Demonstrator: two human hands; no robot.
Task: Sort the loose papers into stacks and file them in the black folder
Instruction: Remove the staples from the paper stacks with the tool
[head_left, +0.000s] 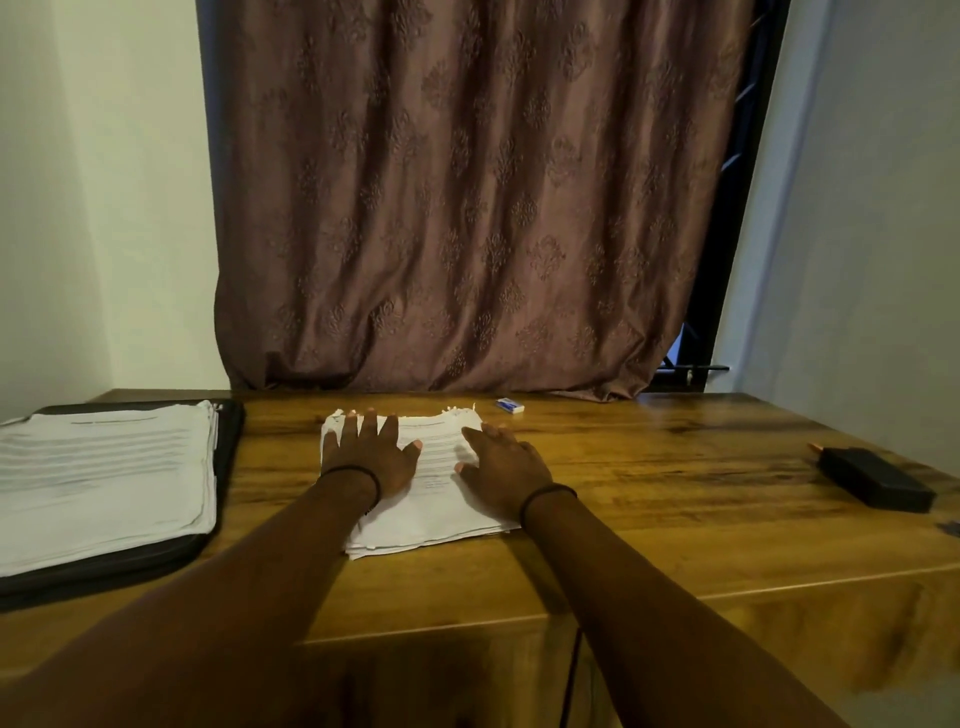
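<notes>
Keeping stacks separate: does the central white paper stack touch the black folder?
Apart. Head view shows bare wooden table between the central white paper stack and the black folder.

Glossy wood table (649, 499), matt paper stack (441, 514), embossed cloth curtain (467, 208).

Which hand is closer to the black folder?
Left. The left hand lies on the paper stack, nearer the black folder; the right hand lies on the stack's other side, farther away.

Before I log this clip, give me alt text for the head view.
The left hand and right hand lie flat on a stack of printed papers. At left, a second paper stack sits on the black folder; an eraser and black box lie right.
</notes>
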